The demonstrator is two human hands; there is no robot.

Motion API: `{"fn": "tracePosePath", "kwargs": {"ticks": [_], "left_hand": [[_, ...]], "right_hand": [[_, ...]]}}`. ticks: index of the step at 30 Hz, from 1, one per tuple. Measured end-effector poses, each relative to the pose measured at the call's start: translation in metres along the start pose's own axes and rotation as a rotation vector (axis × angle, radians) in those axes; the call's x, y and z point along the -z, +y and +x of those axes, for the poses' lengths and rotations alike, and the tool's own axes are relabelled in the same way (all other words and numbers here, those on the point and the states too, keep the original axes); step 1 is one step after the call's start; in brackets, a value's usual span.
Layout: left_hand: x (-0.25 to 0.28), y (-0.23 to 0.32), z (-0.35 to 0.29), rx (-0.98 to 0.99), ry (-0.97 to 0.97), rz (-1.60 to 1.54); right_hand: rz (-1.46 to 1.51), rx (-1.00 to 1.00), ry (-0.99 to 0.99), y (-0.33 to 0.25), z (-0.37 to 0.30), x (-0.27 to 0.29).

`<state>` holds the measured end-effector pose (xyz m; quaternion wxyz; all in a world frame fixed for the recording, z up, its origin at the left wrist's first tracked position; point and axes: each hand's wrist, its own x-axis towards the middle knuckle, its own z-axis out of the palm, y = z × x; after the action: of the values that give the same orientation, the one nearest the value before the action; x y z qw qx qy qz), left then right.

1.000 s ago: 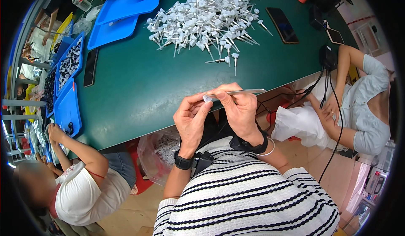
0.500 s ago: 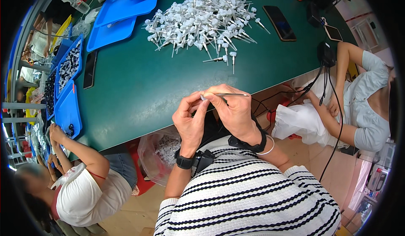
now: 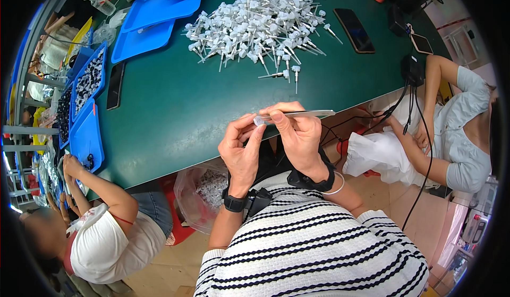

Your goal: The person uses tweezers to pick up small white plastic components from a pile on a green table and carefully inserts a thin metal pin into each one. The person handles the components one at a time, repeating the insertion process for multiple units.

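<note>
A small, pale translucent plastic piece is pinched between the thumb and fingers of my left hand, just over the table's near edge. My right hand is closed around slim metal tweezers. Their tips meet the plastic piece, and the back end sticks out to the right past my fingers. How the tips grip the piece is too small to tell. Farther up on the green table lies a heap of white plastic parts with thin metal stems, a few of them loose at its near side.
Blue trays sit at the far left, and a tray of dark and pale pieces beyond a phone. Another phone lies right of the heap. A clear bag hangs below the edge. People sit on both sides; cables drop at right.
My right hand has shifted slightly up and right, and the tweezers have turned, showing more length and a broader side. More of the pale piece shows at my left fingertips.
</note>
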<state>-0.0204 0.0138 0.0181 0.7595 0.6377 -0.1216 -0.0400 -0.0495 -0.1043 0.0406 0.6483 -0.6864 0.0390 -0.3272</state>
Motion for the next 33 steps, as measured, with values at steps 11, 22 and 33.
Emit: {"fn": "tracePosePath", "kwargs": {"ticks": [11, 22, 33], "left_hand": [[-0.0009, -0.0024, -0.0004, -0.012, 0.004, 0.005], [-0.0004, -0.0035, -0.0004, 0.011, -0.012, -0.031], [-0.0007, -0.0034, -0.0002, 0.063, -0.021, -0.086]], "right_hand": [[-0.012, 0.003, 0.044, 0.0019, 0.0009, 0.0002], [0.015, 0.002, 0.049, 0.0009, 0.0016, 0.0007], [-0.120, 0.068, 0.014, 0.0031, 0.0015, 0.0051]]}}
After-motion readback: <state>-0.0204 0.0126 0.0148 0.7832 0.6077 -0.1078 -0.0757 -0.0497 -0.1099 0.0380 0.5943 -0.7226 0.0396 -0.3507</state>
